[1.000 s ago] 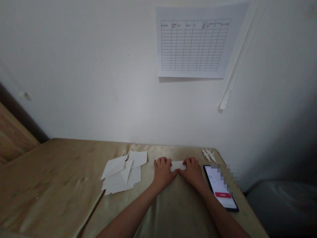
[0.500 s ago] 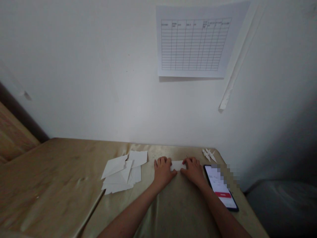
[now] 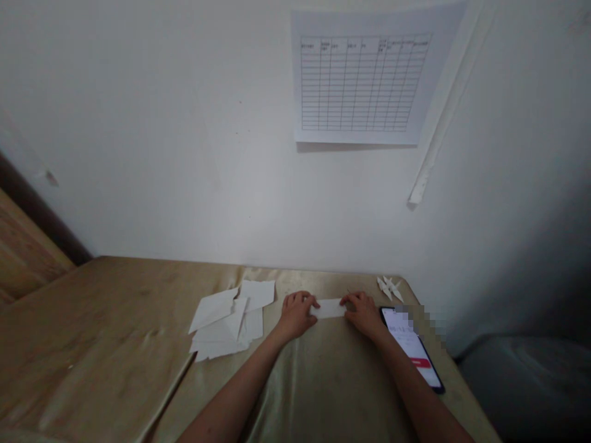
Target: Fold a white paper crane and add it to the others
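Observation:
A narrow white strip of paper (image 3: 330,307), which looks folded, lies across the tabletop between my two hands. My left hand (image 3: 298,314) has its curled fingers and thumb on the strip's left end. At the other end, the bent fingers and thumb of my right hand (image 3: 362,314) grip the paper. The strip's middle is uncovered, while its two ends are partly hidden under my fingertips. To the left of my left hand lies a loose pile of white paper sheets (image 3: 226,323), overlapping at different angles.
A phone (image 3: 422,364) with a lit screen lies right of my right hand. Behind it sit small folded paper pieces (image 3: 390,288) near the table corner. The brownish tabletop (image 3: 115,332) meets a white wall, where a printed table sheet (image 3: 360,86) hangs.
My left hand has slid a little to the left along the strip, and more of the paper shows between my hands. My right hand has barely shifted.

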`<state>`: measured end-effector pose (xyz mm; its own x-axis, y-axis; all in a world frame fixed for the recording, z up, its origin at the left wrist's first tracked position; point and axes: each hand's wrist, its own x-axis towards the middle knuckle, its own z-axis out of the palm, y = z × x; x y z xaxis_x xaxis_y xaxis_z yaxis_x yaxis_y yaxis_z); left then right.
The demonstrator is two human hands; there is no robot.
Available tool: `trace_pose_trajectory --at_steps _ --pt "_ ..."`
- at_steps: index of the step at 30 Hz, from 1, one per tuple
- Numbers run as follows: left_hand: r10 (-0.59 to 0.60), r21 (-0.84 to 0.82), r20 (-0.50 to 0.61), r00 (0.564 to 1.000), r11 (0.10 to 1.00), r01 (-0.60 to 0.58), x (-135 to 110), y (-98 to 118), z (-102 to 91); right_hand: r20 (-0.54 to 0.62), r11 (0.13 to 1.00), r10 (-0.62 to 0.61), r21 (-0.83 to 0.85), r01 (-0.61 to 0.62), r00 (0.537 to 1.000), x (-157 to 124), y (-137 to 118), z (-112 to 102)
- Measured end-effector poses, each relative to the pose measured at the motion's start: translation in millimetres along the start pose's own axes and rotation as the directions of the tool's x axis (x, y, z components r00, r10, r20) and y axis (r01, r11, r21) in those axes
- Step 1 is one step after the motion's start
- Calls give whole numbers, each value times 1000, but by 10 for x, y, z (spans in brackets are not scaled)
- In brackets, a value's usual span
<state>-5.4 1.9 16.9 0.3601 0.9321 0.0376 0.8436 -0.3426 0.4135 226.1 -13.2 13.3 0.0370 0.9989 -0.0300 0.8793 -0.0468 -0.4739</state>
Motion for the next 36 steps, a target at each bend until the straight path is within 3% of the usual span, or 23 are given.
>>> trace_pose_trajectory --at_steps 8,18,28,36 --pt "24 -41 -58 998 999 -26 -16 -19 -2 -33 1000 -25 3 25 999 -25 -21 -26" --pt "-56 30 -183 982 998 63 -111 279 57 -162 994 -4 -110 -14 987 -207 -281 63" --pt "-89 79 -250 964 991 112 -107 394 96 -167 989 33 -138 -56 985 -200 -332 85" --pt "-102 55 -208 973 992 116 -87 354 78 -89 989 81 -115 -91 993 -172 -325 -4"
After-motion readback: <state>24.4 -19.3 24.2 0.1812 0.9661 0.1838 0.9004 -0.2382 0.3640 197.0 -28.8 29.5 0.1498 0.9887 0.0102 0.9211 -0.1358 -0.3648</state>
